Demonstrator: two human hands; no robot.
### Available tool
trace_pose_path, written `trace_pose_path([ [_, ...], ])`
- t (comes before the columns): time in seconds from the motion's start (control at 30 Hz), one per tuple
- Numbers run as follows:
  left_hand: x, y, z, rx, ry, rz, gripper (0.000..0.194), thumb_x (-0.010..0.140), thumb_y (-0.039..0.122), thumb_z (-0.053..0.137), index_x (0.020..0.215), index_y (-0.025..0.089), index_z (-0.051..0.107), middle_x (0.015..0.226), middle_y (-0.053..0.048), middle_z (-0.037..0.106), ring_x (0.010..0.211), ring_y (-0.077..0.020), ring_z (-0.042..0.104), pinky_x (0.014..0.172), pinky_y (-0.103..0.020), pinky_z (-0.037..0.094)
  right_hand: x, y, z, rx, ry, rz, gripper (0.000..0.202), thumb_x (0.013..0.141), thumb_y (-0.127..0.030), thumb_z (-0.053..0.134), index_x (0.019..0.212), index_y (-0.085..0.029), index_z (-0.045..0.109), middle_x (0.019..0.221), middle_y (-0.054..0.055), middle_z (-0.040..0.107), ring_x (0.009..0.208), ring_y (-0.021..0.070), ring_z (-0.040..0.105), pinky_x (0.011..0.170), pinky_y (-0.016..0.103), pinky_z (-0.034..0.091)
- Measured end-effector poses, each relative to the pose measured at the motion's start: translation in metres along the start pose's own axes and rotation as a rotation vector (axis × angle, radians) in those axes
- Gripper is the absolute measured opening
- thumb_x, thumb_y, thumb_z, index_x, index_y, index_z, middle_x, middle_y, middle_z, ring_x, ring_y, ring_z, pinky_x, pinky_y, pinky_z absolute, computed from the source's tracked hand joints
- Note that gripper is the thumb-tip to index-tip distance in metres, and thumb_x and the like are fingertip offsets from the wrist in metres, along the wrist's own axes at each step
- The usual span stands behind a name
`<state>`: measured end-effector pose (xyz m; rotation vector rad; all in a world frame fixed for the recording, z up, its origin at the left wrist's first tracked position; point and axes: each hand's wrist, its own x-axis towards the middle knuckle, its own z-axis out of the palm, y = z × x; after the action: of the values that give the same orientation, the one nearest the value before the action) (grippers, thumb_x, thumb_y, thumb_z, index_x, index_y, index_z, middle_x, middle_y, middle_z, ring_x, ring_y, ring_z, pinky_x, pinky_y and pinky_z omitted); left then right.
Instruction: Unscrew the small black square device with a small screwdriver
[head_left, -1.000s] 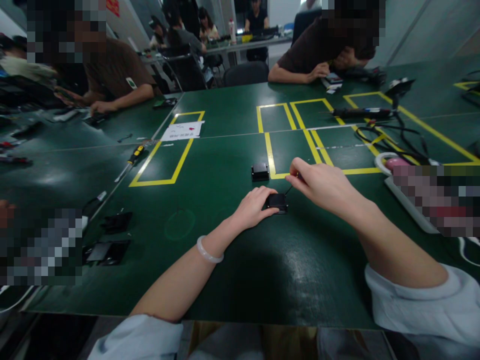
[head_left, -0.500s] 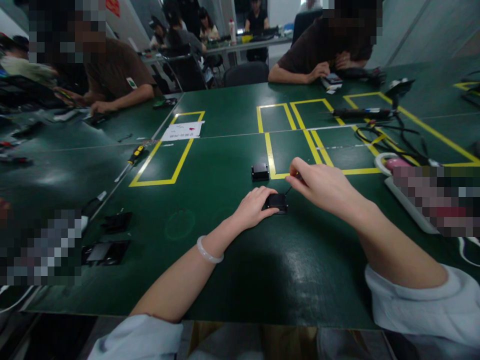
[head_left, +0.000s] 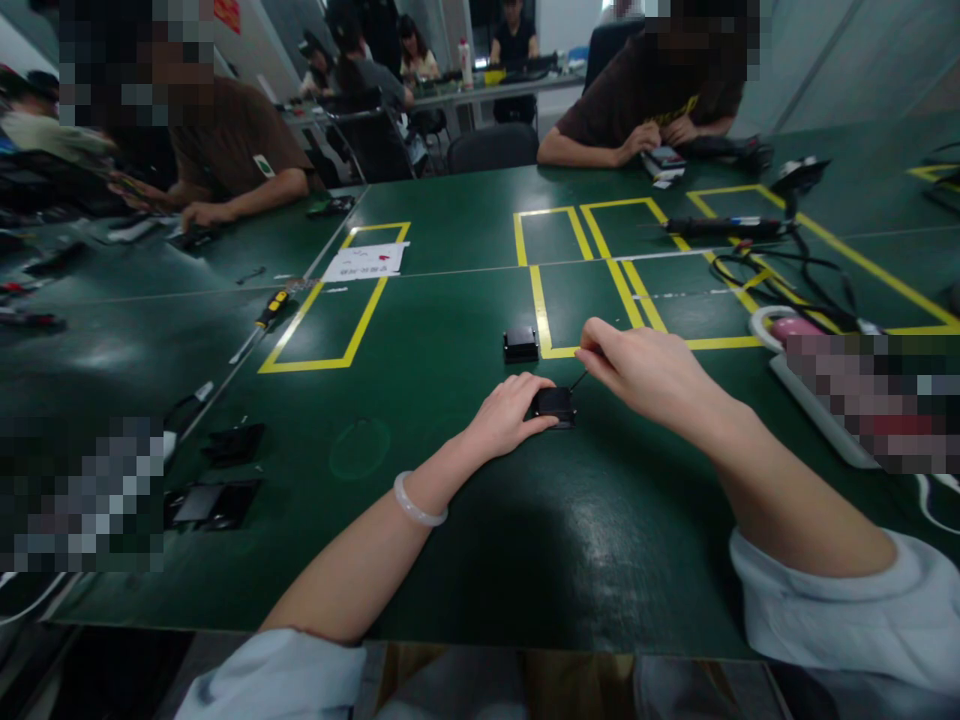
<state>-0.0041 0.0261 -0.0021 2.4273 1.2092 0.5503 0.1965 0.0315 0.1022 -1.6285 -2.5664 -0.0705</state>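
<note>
On the green table, my left hand [head_left: 511, 414] grips a small black box-shaped part [head_left: 556, 402] from its left side, with fingers above and thumb along the near edge. My right hand [head_left: 634, 368] is closed in a pinch just up and to the right. From its fingertips a thin dark rod [head_left: 578, 380], like a hex key or small screwdriver shaft, slants down to the part's right corner. Its handle end is hidden in the fingers. A similar black part [head_left: 520, 344] sits just beyond, touched by neither hand.
Yellow tape [head_left: 541, 310] outlines areas on the table. To the left are a yellow-black screwdriver [head_left: 273, 308], a paper label [head_left: 366, 262] and black parts [head_left: 212, 505]. Right are cables [head_left: 795, 280] and a white-rimmed object [head_left: 817, 405]. Two co-workers [head_left: 622, 110] sit across.
My right hand has shifted very slightly, its fingertips a touch to the right, with the rod still at the part's corner. My left hand and the part stay put.
</note>
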Motion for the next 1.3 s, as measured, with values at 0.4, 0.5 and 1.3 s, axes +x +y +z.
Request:
trace_pose_path([
  [0.4, 0.0002, 0.0010, -0.0011, 0.006, -0.015, -0.008, 0.037, 0.088, 0.042, 0.058, 0.118, 0.021, 0.050, 0.111, -0.008, 0.057, 0.104, -0.0255, 0.053, 0.090, -0.040, 0.044, -0.0001, 0.0003, 0.0004, 0.012, 0.000, -0.002, 0.025, 0.095, -0.038, 0.032, 0.100, -0.022, 0.051, 0.078, 0.006, 0.068, 0.068, 0.0205, 0.061, 0.052, 0.027, 0.023],
  [0.5, 0.0003, 0.0008, -0.0009, -0.004, -0.015, -0.007, 0.037, 0.088, 0.041, 0.058, 0.118, 0.021, 0.050, 0.112, -0.008, 0.057, 0.104, -0.0257, 0.053, 0.090, -0.040, 0.044, -0.0001, 0.0005, 0.0008, 0.035, -0.004, -0.015, 0.025, 0.095, -0.034, 0.031, 0.104, -0.021, 0.049, 0.078, 0.006, 0.067, 0.067, 0.0198, 0.060, 0.052, 0.027, 0.024],
  [1.3, 0.0001, 0.0006, -0.0008, 0.005, -0.008, 0.008, 0.037, 0.088, 0.041, 0.058, 0.117, 0.020, 0.050, 0.110, -0.007, 0.057, 0.102, -0.0251, 0.053, 0.089, -0.038, 0.044, 0.0000, 0.0020, 0.0036, 0.045, 0.008, -0.012, 0.023, 0.094, -0.035, 0.032, 0.104, -0.021, 0.048, 0.076, 0.005, 0.067, 0.065, 0.0200, 0.060, 0.052, 0.027, 0.024],
])
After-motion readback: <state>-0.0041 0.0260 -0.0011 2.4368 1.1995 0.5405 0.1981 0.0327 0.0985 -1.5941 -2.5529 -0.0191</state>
